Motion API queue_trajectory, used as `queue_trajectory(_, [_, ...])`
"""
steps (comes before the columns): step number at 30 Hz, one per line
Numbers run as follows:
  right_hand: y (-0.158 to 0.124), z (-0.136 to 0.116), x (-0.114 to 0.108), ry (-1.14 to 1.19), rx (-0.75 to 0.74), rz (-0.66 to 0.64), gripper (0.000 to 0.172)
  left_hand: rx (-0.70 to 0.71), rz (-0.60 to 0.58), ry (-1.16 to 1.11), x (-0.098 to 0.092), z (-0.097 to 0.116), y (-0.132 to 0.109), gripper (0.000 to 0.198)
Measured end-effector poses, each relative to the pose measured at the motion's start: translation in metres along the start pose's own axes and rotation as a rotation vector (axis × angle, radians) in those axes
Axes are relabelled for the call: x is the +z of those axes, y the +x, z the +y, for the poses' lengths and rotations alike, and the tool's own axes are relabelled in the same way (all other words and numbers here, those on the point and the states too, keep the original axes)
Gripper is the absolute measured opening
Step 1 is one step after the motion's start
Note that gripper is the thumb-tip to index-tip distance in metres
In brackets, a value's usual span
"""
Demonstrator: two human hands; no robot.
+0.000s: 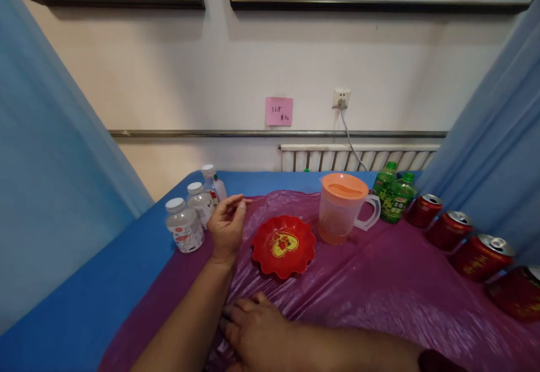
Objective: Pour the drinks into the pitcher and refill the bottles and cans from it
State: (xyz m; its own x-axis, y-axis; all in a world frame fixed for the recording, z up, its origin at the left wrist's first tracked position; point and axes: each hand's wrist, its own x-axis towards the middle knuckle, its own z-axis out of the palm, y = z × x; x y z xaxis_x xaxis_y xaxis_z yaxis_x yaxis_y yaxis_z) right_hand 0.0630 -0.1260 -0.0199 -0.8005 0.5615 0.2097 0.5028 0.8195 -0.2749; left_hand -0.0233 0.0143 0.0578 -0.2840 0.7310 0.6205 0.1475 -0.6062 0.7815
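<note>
My left hand (228, 227) is raised just right of the white-capped bottles, its fingers loosely curved and apart, with nothing seen in it. Lower down, my right hand (255, 330) rests on the purple plastic sheet (358, 293), fingers bent and pointing left, close to my left forearm. Nothing shows in that hand, though its underside is hidden. A red scalloped plate (264, 237) with a yellow heart print lies in front of both hands. Beyond its right side stands a clear pitcher (337, 214) with an orange lid.
Three white-capped bottles (185, 231) stand at the left. Two green bottles (394, 200) and several red cans (481, 256) line the right side. Blue cloth (122, 262) covers the table under the sheet. Blue curtains (54, 124) hang at both sides; a radiator (329, 158) is behind.
</note>
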Motion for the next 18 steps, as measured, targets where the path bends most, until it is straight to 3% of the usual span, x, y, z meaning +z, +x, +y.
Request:
queue_trajectory(10, [0.000, -0.002, 0.007, -0.029, 0.036, 0.031, 0.056, -0.106, 0.082, -0.060, -0.015, 0.014, 0.029, 0.025])
queue_trajectory(14, [0.001, -0.003, 0.008, 0.022, 0.070, 0.032, 0.056, -0.075, 0.125, 0.013, -0.039, 0.018, 0.031, 0.028])
queue_trajectory(18, [-0.005, -0.002, 0.000, 0.098, 0.055, 0.021, 0.065, 0.077, 0.301, 0.331, -0.078, 0.008, 0.027, 0.046])
